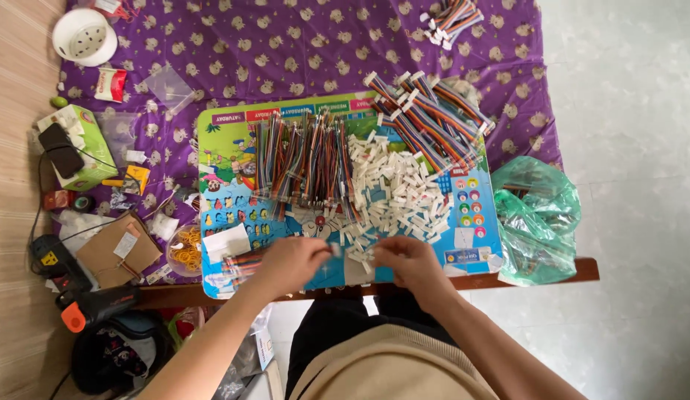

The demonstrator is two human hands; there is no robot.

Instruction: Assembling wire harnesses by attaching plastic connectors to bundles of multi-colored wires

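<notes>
Both hands, left hand (289, 261) and right hand (406, 259), pinch small white plugs (393, 189) together, with one done wire bunch (426, 118) beyond them, and many loose wires (304, 159) left.

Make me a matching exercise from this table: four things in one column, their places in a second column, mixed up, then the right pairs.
Things:
1. white bowl
2. green plastic bag
3. pile of white connectors
4. rubber bands

Places:
A. right end of the table
B. far left corner of the purple cloth
C. just left of the colourful mat
D. middle of the colourful mat, beyond both hands

Pairs: 1-B, 2-A, 3-D, 4-C
</notes>
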